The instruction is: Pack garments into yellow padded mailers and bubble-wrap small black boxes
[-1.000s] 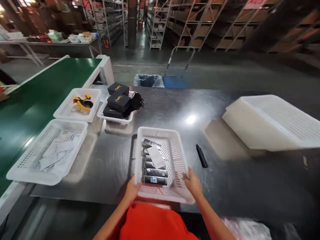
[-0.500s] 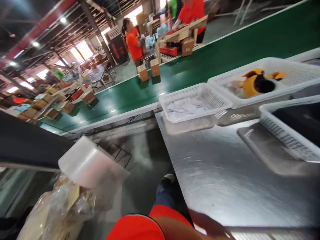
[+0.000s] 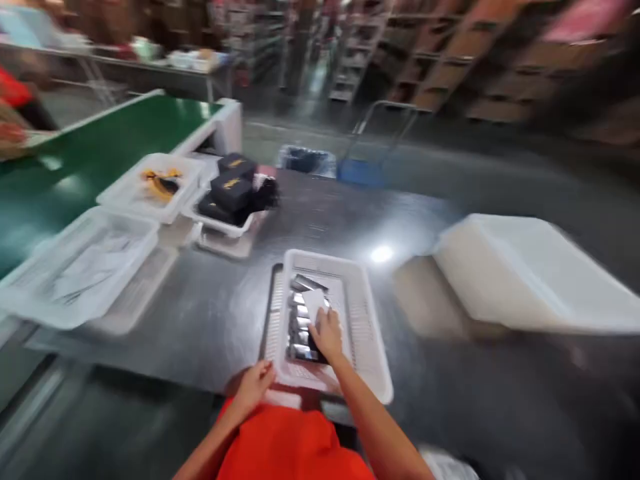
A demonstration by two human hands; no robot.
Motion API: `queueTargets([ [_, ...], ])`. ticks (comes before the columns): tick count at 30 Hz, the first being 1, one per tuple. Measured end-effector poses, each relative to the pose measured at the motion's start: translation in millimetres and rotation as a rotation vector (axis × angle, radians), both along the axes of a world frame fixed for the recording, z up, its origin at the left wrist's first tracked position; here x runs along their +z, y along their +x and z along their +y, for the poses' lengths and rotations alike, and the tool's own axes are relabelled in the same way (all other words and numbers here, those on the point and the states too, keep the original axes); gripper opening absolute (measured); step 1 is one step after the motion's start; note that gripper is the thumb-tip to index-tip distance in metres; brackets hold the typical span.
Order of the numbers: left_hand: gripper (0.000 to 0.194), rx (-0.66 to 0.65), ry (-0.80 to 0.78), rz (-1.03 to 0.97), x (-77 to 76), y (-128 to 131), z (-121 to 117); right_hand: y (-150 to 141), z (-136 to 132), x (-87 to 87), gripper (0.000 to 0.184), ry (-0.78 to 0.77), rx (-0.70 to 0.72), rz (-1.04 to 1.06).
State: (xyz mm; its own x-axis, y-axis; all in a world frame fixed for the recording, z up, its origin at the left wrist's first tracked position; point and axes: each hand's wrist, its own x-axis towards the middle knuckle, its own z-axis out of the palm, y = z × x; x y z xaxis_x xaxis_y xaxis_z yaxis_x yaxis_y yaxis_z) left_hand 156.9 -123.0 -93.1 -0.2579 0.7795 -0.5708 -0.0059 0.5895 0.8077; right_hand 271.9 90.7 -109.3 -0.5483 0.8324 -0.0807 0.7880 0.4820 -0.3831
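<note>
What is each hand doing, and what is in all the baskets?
Right hand: inside the near basket, on the dark packets.
Left hand: at the near basket's front corner.
Black boxes: closed, stacked in a tray.
Left basket: holds papers.
White bins: upside down.

Shiny steel table (image 3: 450,393) with four white baskets on it: one up front (image 3: 370,347), three off left (image 3: 75,280) (image 3: 150,200) (image 3: 220,223), plus what looks like stacked white trays (image 3: 520,273) on the right.
</note>
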Motion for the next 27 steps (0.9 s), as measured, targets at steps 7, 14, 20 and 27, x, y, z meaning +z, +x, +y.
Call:
queueTargets([
  [7, 0.037, -0.211, -0.007, 0.160, -20.3, -8, 39, 23, 3, 3.5, 0.044, 0.019, -0.313, -0.029],
  [14, 0.050, -0.166, 0.029, 0.176, -17.5, -5, 46, 46, 11, 14.6, 0.056, -0.016, -0.396, 0.102],
  [20, 0.056, -0.153, 0.025, 0.212, -10.6, -5, 38, 64, 24, 18.1, 0.052, -0.200, -0.422, 0.303],
  [27, 0.070, -0.250, 0.379, 0.901, 76.0, -1, 57, 80, -8, 82.3, 0.040, -0.342, 0.039, 0.461],
])
